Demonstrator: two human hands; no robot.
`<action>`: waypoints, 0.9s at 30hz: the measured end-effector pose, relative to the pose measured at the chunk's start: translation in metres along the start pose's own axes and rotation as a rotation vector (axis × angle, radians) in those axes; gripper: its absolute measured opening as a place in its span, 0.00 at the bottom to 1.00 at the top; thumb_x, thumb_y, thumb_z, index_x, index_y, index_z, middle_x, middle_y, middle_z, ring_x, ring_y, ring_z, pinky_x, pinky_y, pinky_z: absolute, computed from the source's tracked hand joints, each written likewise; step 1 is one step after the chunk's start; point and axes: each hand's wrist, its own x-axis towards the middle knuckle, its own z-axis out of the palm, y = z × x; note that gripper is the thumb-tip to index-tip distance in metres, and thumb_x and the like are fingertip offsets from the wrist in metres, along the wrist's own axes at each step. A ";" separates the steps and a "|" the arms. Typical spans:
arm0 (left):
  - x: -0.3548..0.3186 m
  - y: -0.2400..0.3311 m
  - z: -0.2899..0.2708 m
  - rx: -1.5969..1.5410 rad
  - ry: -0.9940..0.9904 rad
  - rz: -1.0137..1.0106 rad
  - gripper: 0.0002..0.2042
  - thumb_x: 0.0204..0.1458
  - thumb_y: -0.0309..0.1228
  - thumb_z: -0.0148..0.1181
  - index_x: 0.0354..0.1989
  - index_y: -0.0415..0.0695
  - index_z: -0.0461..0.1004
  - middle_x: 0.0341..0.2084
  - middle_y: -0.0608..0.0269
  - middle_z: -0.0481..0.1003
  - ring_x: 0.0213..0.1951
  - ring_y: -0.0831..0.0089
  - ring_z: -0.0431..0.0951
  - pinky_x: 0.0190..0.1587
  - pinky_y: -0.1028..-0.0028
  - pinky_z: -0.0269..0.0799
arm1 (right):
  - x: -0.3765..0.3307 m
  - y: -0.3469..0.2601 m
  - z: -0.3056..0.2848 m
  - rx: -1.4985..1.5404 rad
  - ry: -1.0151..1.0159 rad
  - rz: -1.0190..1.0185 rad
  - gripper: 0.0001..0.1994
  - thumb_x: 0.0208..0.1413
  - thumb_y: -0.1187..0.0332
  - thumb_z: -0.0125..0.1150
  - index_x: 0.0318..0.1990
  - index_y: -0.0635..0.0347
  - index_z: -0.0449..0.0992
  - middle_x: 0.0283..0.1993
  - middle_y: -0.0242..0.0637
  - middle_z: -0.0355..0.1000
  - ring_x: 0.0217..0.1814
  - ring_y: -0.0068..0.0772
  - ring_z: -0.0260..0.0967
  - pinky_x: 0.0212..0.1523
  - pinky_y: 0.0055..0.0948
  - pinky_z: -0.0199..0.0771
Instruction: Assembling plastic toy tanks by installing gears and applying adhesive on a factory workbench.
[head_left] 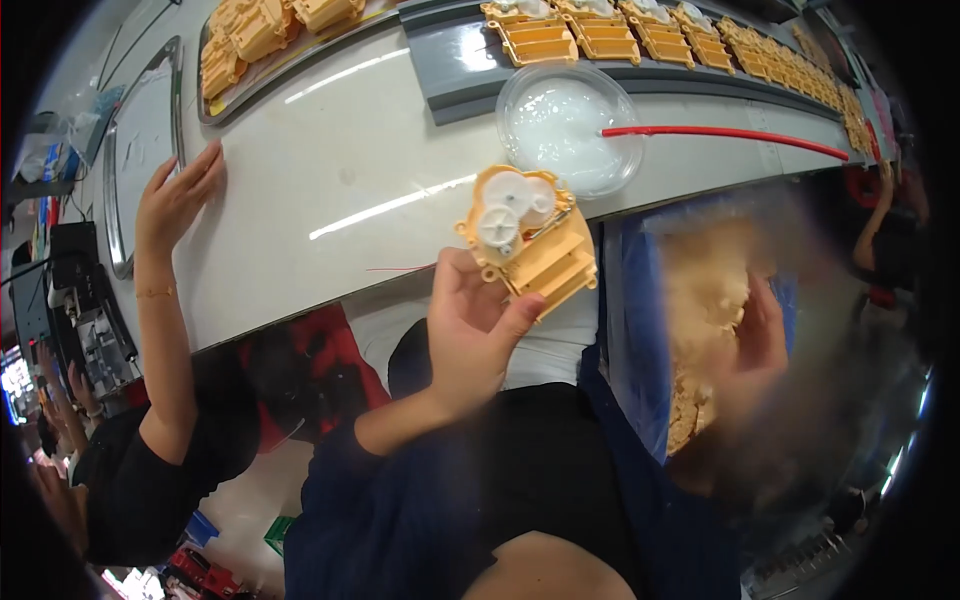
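Observation:
My left hand [468,335] holds a yellow plastic gear housing [550,268] by its lower edge, thumb and fingers closed on it, tilted above the table's near edge. Several white gears [500,225] sit in its upper part, beside a thin metal rod. To the right, my right hand [758,340] is smeared by motion over a blue-lined bin [632,320]. Pale yellow plastic parts [690,405] fill that bin; whether the hand grips one is not visible. Just beyond the housing stands a round clear tub [510,125] of white, grease-like paste, with a red stick [720,132] reaching into it.
A grey rack [450,85] bears a long row of yellow housings [665,42] along the far side. More housings [250,45] fill a metal tray at the far left. A co-worker's hand [178,205] rests near another metal tray [120,190]. Another person's arm [875,215] shows at far right.

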 end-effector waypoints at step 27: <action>0.014 -0.036 0.007 -0.019 -0.323 0.149 0.22 0.49 0.13 0.53 0.49 0.40 0.51 0.53 0.54 0.57 0.57 0.65 0.63 0.57 0.66 0.64 | 0.061 -0.050 0.107 -0.170 -0.216 -0.444 0.33 0.39 0.74 0.63 0.59 0.60 0.64 0.62 0.57 0.57 0.60 0.54 0.62 0.55 0.39 0.68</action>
